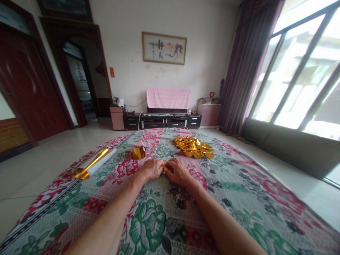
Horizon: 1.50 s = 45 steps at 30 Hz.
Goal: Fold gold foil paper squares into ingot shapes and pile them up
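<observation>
My left hand (153, 169) and my right hand (178, 171) meet over the middle of the flowered cloth, fingers closed on a small piece of gold foil (165, 167) between them. Most of that piece is hidden by the fingers. Behind my right hand lies a heap of folded gold foil pieces (195, 147). A short curled piece of gold foil (138, 152) stands beyond my left hand. Farther left rests a long roll of gold foil (94, 163) with a pale outer side.
The flowered cloth (228, 187) covers the broad surface under my arms. Past its far edge stand a low black cabinet (152, 125) and a pink cloth (168, 98). A window and purple curtain (237, 71) are at right, doors at left.
</observation>
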Available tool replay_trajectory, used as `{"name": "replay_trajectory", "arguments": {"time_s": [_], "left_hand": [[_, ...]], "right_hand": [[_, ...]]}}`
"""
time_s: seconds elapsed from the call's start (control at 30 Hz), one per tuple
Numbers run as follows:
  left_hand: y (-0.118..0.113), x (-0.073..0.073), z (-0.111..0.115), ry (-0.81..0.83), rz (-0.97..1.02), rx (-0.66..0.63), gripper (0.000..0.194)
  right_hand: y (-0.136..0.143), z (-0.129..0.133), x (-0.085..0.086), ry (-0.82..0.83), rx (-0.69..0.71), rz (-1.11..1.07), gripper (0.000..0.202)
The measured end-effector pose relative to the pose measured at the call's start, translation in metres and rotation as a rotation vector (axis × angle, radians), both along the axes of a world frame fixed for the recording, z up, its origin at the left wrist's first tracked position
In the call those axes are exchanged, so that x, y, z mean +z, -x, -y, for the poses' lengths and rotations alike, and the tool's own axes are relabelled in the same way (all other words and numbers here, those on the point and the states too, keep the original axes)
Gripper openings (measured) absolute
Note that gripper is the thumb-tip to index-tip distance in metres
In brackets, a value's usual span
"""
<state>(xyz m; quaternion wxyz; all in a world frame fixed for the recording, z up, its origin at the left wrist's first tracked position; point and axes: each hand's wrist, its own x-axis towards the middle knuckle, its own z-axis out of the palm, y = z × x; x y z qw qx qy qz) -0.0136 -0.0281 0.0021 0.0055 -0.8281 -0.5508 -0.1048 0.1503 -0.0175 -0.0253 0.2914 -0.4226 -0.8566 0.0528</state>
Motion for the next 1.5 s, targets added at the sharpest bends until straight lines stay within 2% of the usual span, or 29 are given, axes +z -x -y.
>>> {"name": "replay_trajectory", "arguments": {"time_s": [0.27,0.67,1.03,1.23,1.5], "left_hand": [[-0.0001,-0.0005,-0.0014,-0.016,-0.012,-0.008,0.022],[0.0008,-0.0012,-0.0011,-0.005,0.087,0.003,0.021],[0.0005,-0.0009,0.0002,-0.019,0.084,-0.004,0.021],[0.0038,0.0007,0.0001,0.013,0.157,0.017,0.02],[0.0092,-0.0005,-0.0029,0.021,0.26,-0.026,0.019]], "right_hand": [[-0.0003,0.0011,0.0012,0.007,0.002,-0.011,0.014],[0.0,0.0,0.0006,0.005,0.015,-0.015,0.013],[0.0024,0.0038,-0.0003,-0.006,-0.05,-0.015,0.021],[0.003,0.0041,-0.0007,-0.012,-0.059,-0.004,0.022],[0.003,0.0053,0.0021,-0.004,-0.059,0.004,0.021]]}}
